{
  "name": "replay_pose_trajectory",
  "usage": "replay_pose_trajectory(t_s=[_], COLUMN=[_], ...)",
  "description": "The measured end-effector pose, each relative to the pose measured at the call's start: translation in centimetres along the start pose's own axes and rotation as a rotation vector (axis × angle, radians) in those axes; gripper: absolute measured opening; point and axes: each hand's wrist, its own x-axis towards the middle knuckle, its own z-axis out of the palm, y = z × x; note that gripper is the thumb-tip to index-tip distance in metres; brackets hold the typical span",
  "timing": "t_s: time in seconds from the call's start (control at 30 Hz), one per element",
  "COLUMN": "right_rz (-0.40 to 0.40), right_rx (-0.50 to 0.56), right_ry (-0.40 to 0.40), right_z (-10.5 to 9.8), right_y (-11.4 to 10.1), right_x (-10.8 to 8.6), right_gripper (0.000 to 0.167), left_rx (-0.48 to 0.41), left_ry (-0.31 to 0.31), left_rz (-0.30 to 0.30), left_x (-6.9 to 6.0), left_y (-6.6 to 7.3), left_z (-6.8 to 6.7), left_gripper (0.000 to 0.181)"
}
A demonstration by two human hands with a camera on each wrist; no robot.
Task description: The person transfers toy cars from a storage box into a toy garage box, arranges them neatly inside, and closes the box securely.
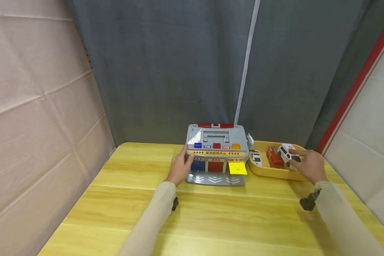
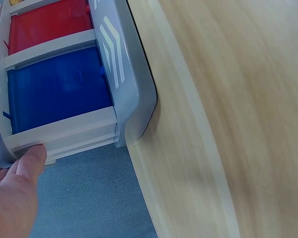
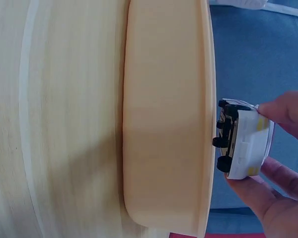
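Observation:
My left hand (image 1: 179, 166) rests against the left side of a grey toy rescue station (image 1: 225, 142). In the left wrist view its fingers (image 2: 27, 166) touch the station's side wall beside the blue door (image 2: 62, 89). My right hand (image 1: 312, 165) pinches a white toy ambulance (image 1: 287, 153) over the yellow tray (image 1: 276, 174). The right wrist view shows the ambulance (image 3: 248, 141) raised above the rim, tilted, its black wheels exposed, between thumb and fingers. In the tray lie a red fire truck (image 1: 274, 158) and a white toy police car (image 1: 256, 158).
The station's yellow door (image 1: 237, 168) stands raised; its red door (image 1: 215, 166) and blue door are down. A grey ramp (image 1: 215, 179) juts out in front. A grey curtain (image 1: 179, 71) hangs behind the wooden table (image 1: 217, 217), and pale cloth walls flank it.

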Motion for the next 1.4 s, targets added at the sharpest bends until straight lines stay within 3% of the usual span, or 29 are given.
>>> replay_pose_trajectory(t_s=[0.13,0.6,0.83,1.4], right_rz=[-0.045,-0.027,-0.05,-0.007], right_rx=[0.015,0.041,0.032,0.038], right_ry=[-0.001,-0.105,-0.094,-0.194], right_z=[0.0,-0.3,-0.3,-0.2], right_y=[-0.4,-2.3,-3.2,-5.2], right_x=[-0.2,-1.1,-1.3,-2.1], right_gripper=[0.033,0.037,0.036,0.04], left_rx=[-0.004,-0.004,-0.01,-0.018], left_ry=[0.0,-0.015,-0.014,-0.014], left_rz=[0.001,-0.021,-0.021,-0.013], left_x=[0.1,0.0,0.1,0.0], left_y=[-0.2,0.0,0.0,0.0], left_z=[0.1,-0.1,-0.1,0.0], left_gripper=[0.066,0.066,0.067,0.067])
